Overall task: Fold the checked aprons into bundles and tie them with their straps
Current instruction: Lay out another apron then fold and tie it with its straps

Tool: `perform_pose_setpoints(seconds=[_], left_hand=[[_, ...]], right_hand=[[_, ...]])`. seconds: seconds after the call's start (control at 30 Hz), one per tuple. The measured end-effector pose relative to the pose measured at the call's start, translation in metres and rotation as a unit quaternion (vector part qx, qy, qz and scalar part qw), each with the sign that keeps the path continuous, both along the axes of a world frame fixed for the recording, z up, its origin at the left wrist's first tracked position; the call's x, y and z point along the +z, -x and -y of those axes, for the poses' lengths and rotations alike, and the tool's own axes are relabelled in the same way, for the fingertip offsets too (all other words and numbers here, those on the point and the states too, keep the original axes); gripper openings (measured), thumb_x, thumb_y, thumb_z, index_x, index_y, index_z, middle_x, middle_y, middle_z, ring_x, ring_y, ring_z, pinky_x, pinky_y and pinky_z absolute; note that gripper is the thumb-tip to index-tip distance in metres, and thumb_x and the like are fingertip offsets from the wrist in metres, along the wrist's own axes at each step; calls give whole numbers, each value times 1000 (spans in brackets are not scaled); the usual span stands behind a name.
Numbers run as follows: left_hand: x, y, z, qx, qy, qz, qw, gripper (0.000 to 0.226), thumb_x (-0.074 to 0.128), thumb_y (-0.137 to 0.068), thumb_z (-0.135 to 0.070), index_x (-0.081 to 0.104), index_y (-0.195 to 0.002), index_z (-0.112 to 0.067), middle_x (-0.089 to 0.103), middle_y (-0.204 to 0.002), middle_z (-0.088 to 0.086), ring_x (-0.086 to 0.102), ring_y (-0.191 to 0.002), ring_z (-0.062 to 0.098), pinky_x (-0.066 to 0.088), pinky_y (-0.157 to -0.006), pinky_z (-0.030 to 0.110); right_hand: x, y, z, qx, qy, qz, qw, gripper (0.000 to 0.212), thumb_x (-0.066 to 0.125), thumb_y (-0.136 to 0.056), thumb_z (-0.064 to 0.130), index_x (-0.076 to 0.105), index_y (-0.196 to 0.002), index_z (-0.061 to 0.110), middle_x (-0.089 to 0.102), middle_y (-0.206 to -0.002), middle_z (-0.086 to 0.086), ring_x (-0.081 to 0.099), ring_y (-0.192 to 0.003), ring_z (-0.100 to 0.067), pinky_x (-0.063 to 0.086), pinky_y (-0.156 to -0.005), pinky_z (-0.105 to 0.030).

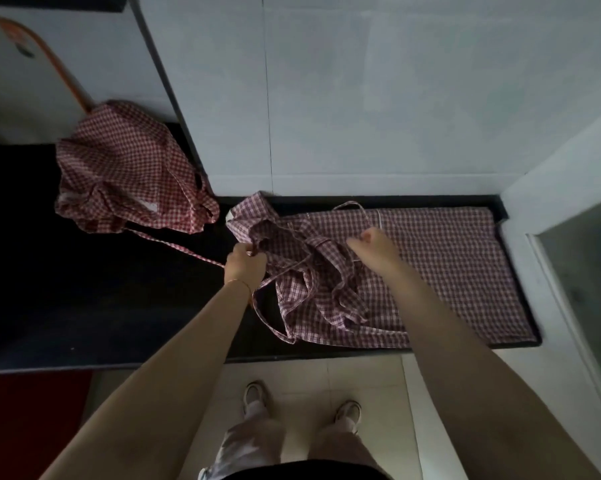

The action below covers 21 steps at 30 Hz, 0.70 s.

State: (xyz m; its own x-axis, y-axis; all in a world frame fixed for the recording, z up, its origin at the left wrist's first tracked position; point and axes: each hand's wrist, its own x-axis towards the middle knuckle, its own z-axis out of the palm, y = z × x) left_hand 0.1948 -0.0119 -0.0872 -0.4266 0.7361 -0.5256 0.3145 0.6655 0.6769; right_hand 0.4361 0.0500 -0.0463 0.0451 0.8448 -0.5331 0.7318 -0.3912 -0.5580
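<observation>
Left hand [244, 263] grips the bunched left end of the checked apron [430, 265] lying on the black counter [119, 306]. Right hand [373, 242] pinches a thin strap [356, 206] above the crumpled middle. Apron's right half lies flat. Second red-checked apron [125, 168] sits heaped, well apart at far left.

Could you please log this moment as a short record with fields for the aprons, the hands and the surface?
surface: dark counter against a white wall
apron in work: spread apron lying on the counter, its left end bunched with loose straps
waiting apron: crumpled apron at the left
left hand: grips the bunched end
right hand: curled over the spread apron, seemingly pinching a strap
bundles tied: none visible
</observation>
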Motion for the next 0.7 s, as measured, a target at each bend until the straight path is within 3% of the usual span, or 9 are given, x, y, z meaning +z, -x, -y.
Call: perform_pose_setpoints(seconds=[0.13, 0.17, 0.23, 0.3, 0.33, 0.43, 0.53, 0.6, 0.7], left_hand=[[-3, -2, 13, -16, 15, 0, 1000, 45, 55, -93, -23, 48, -136, -12, 57, -130, 10, 57, -111, 27, 42, -80, 31], [-3, -1, 15, -12, 14, 4, 1000, 42, 55, -92, -23, 50, -133, -12, 59, -126, 10, 58, -107, 27, 44, -79, 31], [-3, 2, 16, 1, 6, 16, 1000, 37, 56, -92, -24, 52, -127, -14, 61, -117, 6, 59, -93, 20, 45, -68, 28], [-1, 8, 16, 3, -7, 16, 1000, 26, 56, -92, -25, 56, -117, -17, 61, -107, 4, 56, -84, 15, 41, -63, 27], [-4, 12, 15, 7, -21, 21, 1000, 18, 55, -92, -27, 59, -107, -18, 62, -101, 7, 55, -83, 16, 40, -66, 28], [-4, 21, 6, 45, -48, 112, 992, 36, 55, -88, -50, 62, -87, -16, 66, -90, 6, 60, -86, 21, 46, -78, 36], [8, 25, -3, 28, 5, 210, 977, 78, 57, -68, -86, 69, -109, -20, 70, -105, 2, 65, -96, 21, 51, -89, 39], [8, 29, -4, -21, 0, 182, 983, 61, 72, -75, -66, 73, -102, -12, 72, -92, 5, 66, -82, 18, 52, -74, 30], [-5, 38, 1, -45, 17, 155, 987, 11, 80, -78, -12, 73, -79, -4, 71, -67, 8, 63, -65, 23, 53, -60, 30]], right_hand=[[-22, 23, -4, 57, 53, -38, 996, 103, 72, -83, 56, 16, -157, 12, 23, -162, -7, 30, -145, -30, 33, -112, -42], [-29, 28, -6, 68, 69, -17, 995, 100, 74, -83, 51, 21, -156, 10, 28, -159, -9, 35, -142, -30, 35, -112, -42], [-36, 35, -10, 93, 93, 35, 991, 61, 74, -86, 36, 53, -133, 5, 60, -129, -11, 60, -111, -27, 51, -94, -36], [-33, 45, -11, 106, 75, 39, 991, 19, 67, -88, 23, 64, -95, 6, 65, -89, -6, 62, -78, -20, 50, -70, -28], [-27, 51, -9, 105, 61, 4, 993, 13, 64, -88, 22, 65, -89, 10, 66, -85, -4, 63, -76, -19, 48, -66, -27], [5, 71, 2, 152, 93, -173, 969, 17, 68, -89, 26, 67, -105, 19, 72, -100, -4, 71, -92, -24, 56, -76, -32], [25, 90, 17, 300, 266, -208, 892, 28, 72, -89, 31, 65, -114, 20, 70, -117, -10, 69, -101, -29, 55, -92, -44], [25, 96, 23, 356, 295, -158, 872, 34, 66, -93, 41, 67, -117, 16, 67, -120, -8, 68, -103, -24, 55, -95, -43], [16, 94, 25, 282, 237, -127, 921, 35, 60, -98, 34, 67, -115, 5, 66, -114, -14, 72, -89, -25, 60, -86, -41]])
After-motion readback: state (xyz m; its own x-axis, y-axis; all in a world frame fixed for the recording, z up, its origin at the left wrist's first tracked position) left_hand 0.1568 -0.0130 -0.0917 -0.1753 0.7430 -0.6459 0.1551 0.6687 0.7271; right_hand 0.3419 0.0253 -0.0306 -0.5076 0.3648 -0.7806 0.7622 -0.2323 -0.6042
